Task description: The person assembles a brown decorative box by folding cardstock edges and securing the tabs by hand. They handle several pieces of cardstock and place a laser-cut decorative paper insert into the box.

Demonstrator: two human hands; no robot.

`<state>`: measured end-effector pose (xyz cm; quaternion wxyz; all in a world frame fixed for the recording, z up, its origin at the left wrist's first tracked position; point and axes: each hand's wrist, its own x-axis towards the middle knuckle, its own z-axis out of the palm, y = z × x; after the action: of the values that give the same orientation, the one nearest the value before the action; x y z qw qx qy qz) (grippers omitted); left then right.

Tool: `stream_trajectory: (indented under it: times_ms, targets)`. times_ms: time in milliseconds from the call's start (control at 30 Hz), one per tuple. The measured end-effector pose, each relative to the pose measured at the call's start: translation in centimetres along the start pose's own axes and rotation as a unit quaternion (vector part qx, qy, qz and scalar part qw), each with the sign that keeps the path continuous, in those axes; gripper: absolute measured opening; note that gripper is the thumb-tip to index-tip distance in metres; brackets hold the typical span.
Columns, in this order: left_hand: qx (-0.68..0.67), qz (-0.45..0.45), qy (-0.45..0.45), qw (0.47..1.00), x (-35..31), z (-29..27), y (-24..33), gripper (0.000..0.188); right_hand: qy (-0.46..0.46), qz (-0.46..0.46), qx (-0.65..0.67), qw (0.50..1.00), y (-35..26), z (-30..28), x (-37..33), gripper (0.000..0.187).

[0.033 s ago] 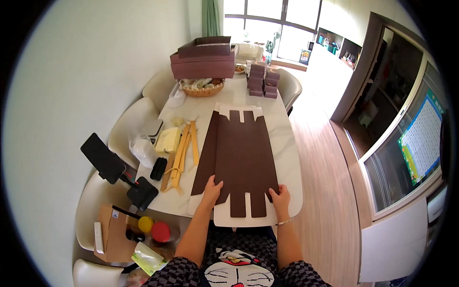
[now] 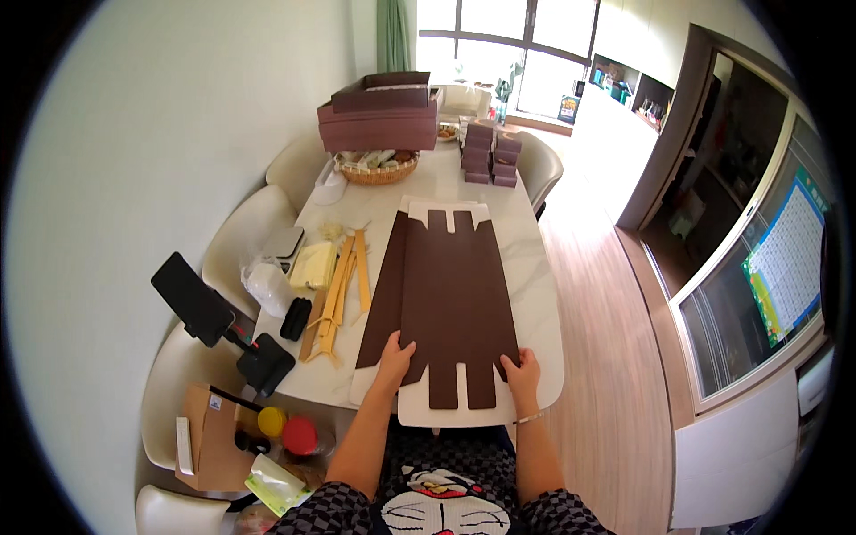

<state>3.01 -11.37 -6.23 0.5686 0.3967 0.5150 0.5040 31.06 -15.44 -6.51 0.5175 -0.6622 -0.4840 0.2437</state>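
Observation:
A flat, dark brown cardboard box blank [image 2: 457, 294] lies lengthwise before me, with notched tabs at its far and near ends. My left hand [image 2: 395, 358] pinches its left edge near the front, thumb on top. At the near right corner, my right hand [image 2: 522, 367] grips the opposite edge the same way. Fingers under the cardboard are hidden. Another dark brown blank [image 2: 382, 303] shows along the left, partly covered. White edges of cardboard [image 2: 446, 417] stick out beneath at both ends.
On the white marbled table [image 2: 533, 303], yellow strips [image 2: 341, 285], a yellow pack [image 2: 314, 265] and a black case [image 2: 296, 317] lie left. A phone on a stand [image 2: 192, 299] rises beside them. Stacked brown boxes [image 2: 379, 125] sit above a wicker basket [image 2: 379, 172]; smaller boxes [image 2: 479, 153] stand far right.

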Motion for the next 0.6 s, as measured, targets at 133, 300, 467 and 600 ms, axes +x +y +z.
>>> stream_trajectory:
  times_ms: [133,300,467,600]
  targets:
    - [0.016,-0.005,0.023,1.000,-1.1,1.3,2.9,0.041,0.019,-0.015,-0.022,0.999,1.3,0.0,-0.1,0.031]
    - [-0.051,-0.007,-0.013,0.999,-1.0,0.7,1.7,0.037,0.017,0.024,-0.070,0.997,-2.6,-0.3,-0.8,0.042]
    - [-0.115,-0.118,-0.009,0.986,-0.6,0.0,5.2,0.032,-0.083,-0.075,-0.321,0.941,-9.4,-1.2,-2.8,0.065]
    - [-0.109,-0.081,-0.038,0.990,1.4,-0.5,5.1,0.034,-0.239,-0.101,-0.249,0.933,-10.4,0.2,-2.9,0.079]
